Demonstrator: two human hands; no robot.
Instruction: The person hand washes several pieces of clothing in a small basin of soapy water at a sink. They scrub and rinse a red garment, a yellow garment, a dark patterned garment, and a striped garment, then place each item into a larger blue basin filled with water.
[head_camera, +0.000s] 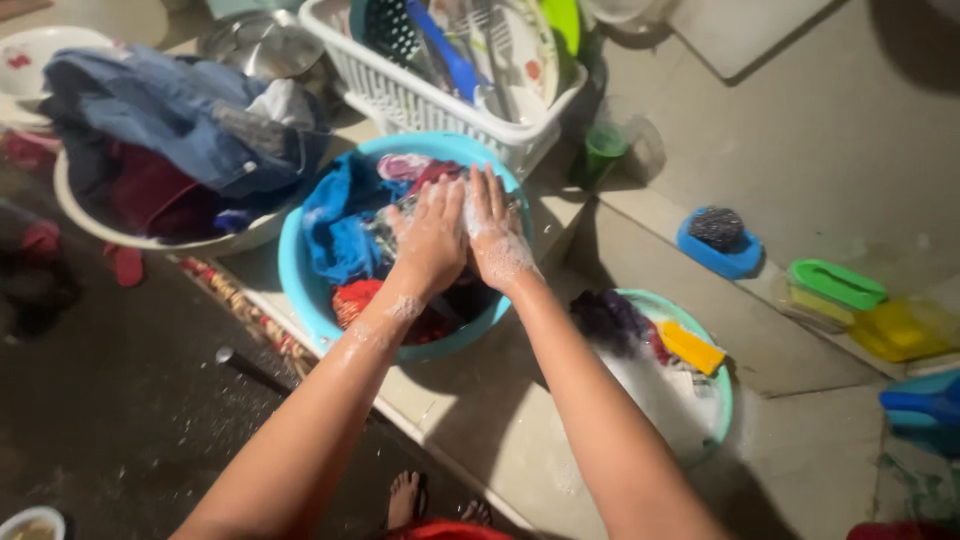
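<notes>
Two soapy hands, left hand (432, 238) and right hand (495, 235), being pressed side by side, fingers extended flat, nothing gripped, onto wet multicoloured laundry (350, 235) lying directly beneath in round light-blue plastic basin (292, 262).

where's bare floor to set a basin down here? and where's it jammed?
Free: pale floor upper right, bordered by the blue scrubber dish and green-lidded box; also the strip between the blue basin and the foamy basin. Crowded: upper left, where the clothes bowl, dish rack and blue basin touch. Both hands are over the blue basin.
</notes>
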